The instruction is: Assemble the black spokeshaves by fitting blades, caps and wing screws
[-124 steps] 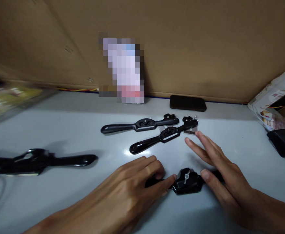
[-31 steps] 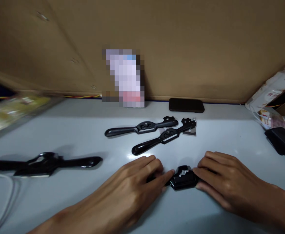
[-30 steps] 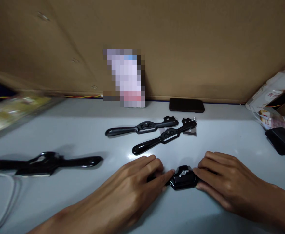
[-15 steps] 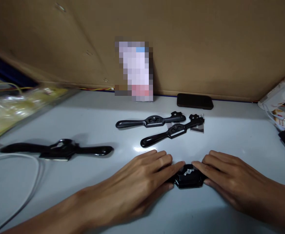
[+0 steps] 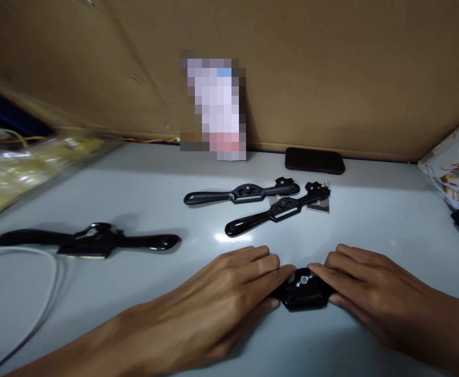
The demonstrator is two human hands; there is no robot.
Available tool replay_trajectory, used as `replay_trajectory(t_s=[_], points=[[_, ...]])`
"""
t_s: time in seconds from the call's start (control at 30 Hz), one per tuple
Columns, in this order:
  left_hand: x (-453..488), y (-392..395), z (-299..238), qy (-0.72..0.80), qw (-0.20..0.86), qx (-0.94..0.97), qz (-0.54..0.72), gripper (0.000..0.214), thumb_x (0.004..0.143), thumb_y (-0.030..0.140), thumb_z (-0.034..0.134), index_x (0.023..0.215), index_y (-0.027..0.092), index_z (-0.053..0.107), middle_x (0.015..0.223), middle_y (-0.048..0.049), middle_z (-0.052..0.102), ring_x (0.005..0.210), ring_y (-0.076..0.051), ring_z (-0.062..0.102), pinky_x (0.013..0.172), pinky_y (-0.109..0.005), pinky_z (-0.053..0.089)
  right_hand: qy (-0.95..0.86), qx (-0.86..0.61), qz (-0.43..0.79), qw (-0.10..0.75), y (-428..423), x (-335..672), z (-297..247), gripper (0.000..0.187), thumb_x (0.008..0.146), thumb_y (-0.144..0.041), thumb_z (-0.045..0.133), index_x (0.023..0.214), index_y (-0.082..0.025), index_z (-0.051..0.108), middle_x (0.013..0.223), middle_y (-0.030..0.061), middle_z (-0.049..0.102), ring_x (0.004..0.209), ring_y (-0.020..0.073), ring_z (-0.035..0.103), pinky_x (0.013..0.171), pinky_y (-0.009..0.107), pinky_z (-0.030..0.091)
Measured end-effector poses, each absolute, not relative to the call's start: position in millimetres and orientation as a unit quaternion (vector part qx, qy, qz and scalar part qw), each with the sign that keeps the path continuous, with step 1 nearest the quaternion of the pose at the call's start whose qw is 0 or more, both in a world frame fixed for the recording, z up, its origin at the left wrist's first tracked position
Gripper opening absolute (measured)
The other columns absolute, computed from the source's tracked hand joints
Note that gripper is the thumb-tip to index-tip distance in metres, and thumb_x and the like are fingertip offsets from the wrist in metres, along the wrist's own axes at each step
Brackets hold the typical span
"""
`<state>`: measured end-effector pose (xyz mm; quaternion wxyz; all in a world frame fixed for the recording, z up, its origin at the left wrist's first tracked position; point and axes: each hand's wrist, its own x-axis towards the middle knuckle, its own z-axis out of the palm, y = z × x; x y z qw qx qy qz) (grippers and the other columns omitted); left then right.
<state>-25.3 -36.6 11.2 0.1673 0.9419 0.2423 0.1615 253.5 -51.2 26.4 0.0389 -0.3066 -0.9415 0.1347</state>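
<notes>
Between my hands is a black spokeshave (image 5: pixel 305 297) with a silvery screw on its middle plate; its handles are hidden under my fingers. My left hand (image 5: pixel 241 293) is closed around the left handle, the index finger reaching to the body. On the other side my right hand (image 5: pixel 365 288) wraps the right handle, its index finger at the body's upper edge. Farther back lie a matte black spokeshave frame (image 5: pixel 247 193) and a glossy black spokeshave frame (image 5: pixel 284 209), small loose parts by their right ends. Another black spokeshave (image 5: pixel 96 240) rests at the left.
A dark phone-like slab (image 5: pixel 315 161) lies by the cardboard wall (image 5: pixel 331 73). A blurred-out upright card (image 5: pixel 219 112) leans there. Clear plastic bags (image 5: pixel 29 170) and a white cable (image 5: pixel 51 293) are at the left; a white printed bag (image 5: pixel 455 157) is at the right.
The held spokeshave has tipped slightly, its front edge now a little lower in the picture. Both hands keep their hold. The whole view has shifted a little.
</notes>
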Motion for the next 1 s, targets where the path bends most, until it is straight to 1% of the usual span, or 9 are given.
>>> replay_trajectory(t_s=[0.1,0.2,0.43,0.6,0.67,0.77,0.87,0.93,1.0], points=[[-25,-37,11,0.240,0.169,0.944,0.153,0.037,0.102,0.012,0.039,0.133,0.011,0.057,0.098,-0.0092,0.070,0.082,-0.021,0.065,0.075,-0.035,0.060,-0.937,-0.311,0.156,0.038,-50,251,28,0.045,0.090,0.005,0.043,0.124,-0.019,0.061,0.110,0.0059,0.068,0.103,0.0181,0.062,0.099,0.036,0.052],[-25,-38,11,0.242,0.167,0.944,0.151,0.038,0.102,0.012,0.037,0.135,0.010,0.056,0.095,-0.0087,0.069,0.081,-0.021,0.065,0.072,-0.036,0.060,-0.933,-0.317,0.169,0.035,-49,250,29,0.040,0.091,0.005,0.044,0.117,-0.020,0.063,0.101,0.0031,0.067,0.094,0.0160,0.061,0.094,0.033,0.053],[-25,-39,12,0.245,0.162,0.943,0.159,0.038,0.101,0.010,0.036,0.132,0.010,0.058,0.098,-0.0106,0.071,0.080,-0.021,0.065,0.070,-0.034,0.060,-0.936,-0.316,0.149,0.042,-51,251,27,0.045,0.091,0.005,0.046,0.126,-0.019,0.060,0.106,0.0040,0.067,0.099,0.0169,0.062,0.098,0.034,0.052],[-25,-38,11,0.240,0.162,0.943,0.164,0.040,0.100,0.010,0.038,0.135,0.010,0.057,0.097,-0.0092,0.070,0.083,-0.021,0.065,0.075,-0.035,0.060,-0.943,-0.311,0.107,0.053,-55,252,25,0.042,0.090,0.003,0.047,0.122,-0.020,0.063,0.109,0.0054,0.070,0.100,0.0181,0.064,0.096,0.034,0.053],[-24,-38,9,0.239,0.157,0.943,0.171,0.038,0.100,0.011,0.042,0.135,0.011,0.057,0.095,-0.0083,0.070,0.081,-0.021,0.064,0.071,-0.033,0.059,-0.944,-0.316,0.058,0.074,-57,252,25,0.041,0.089,0.001,0.047,0.121,-0.018,0.065,0.110,0.0074,0.071,0.098,0.0200,0.065,0.091,0.035,0.054],[-23,-38,6,0.235,0.136,0.946,0.176,0.034,0.100,0.012,0.045,0.132,0.009,0.059,0.093,-0.0079,0.069,0.081,-0.021,0.064,0.071,-0.032,0.059,-0.941,-0.325,-0.009,0.097,-61,248,28,0.039,0.087,0.002,0.043,0.109,-0.017,0.069,0.099,0.0084,0.074,0.085,0.0207,0.066,0.077,0.034,0.054],[-24,-41,5,0.226,0.088,0.954,0.174,0.034,0.101,0.010,0.042,0.130,0.006,0.060,0.099,-0.0107,0.071,0.088,-0.022,0.067,0.079,-0.036,0.060,-0.939,-0.326,-0.026,0.104,-63,243,30,0.038,0.084,0.003,0.040,0.095,-0.018,0.069,0.088,0.0072,0.074,0.073,0.0193,0.063,0.065,0.032,0.051],[-26,-43,5,0.225,0.066,0.956,0.176,0.035,0.101,0.009,0.041,0.129,0.005,0.061,0.104,-0.0124,0.073,0.093,-0.023,0.068,0.086,-0.037,0.060,-0.940,-0.327,-0.014,0.095,-63,240,29,0.037,0.082,0.002,0.041,0.094,-0.018,0.069,0.084,0.0064,0.072,0.069,0.0194,0.062,0.062,0.033,0.050],[-27,-45,4,0.230,0.068,0.954,0.182,0.035,0.101,0.010,0.043,0.131,0.006,0.061,0.107,-0.0126,0.074,0.096,-0.023,0.069,0.091,-0.038,0.060,-0.939,-0.333,-0.005,0.087,-63,240,27,0.037,0.081,0.000,0.042,0.100,-0.017,0.069,0.081,0.0057,0.071,0.069,0.0202,0.062,0.062,0.034,0.051]])
